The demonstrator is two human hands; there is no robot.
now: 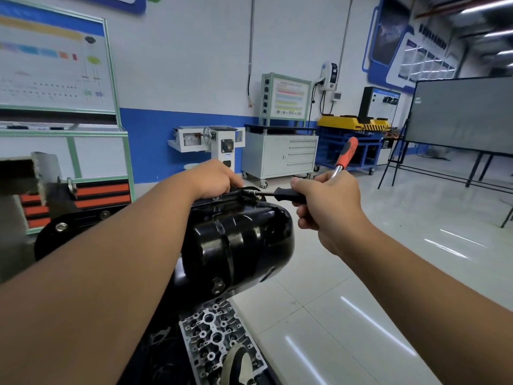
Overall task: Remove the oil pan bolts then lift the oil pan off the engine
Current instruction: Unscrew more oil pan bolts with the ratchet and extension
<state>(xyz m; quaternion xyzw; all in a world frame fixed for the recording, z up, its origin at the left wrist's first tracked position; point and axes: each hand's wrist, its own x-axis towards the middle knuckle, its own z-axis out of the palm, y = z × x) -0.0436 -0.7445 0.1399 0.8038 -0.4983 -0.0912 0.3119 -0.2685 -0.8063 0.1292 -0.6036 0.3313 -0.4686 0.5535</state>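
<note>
1. The left hand lies curled over the far top edge of the glossy black oil pan, its fingers bent down on the flange; I cannot tell whether they pinch anything.
2. The right hand, just right of the pan, is closed around two tools: a black-handled driver whose shaft reaches left to the pan's top flange close by the left fingers, and a ratchet with an orange grip slanting up and away.
3. The pan sits on the engine, centre of view; a flange bolt shows at its left end.
4. Below the pan lies a bare metal cylinder head, with a shoe upon it.
5. Left of the pan stands a green-framed display board; behind it, a grey wheeled cabinet.
6. Right of the pan, the tiled floor lies open.
</note>
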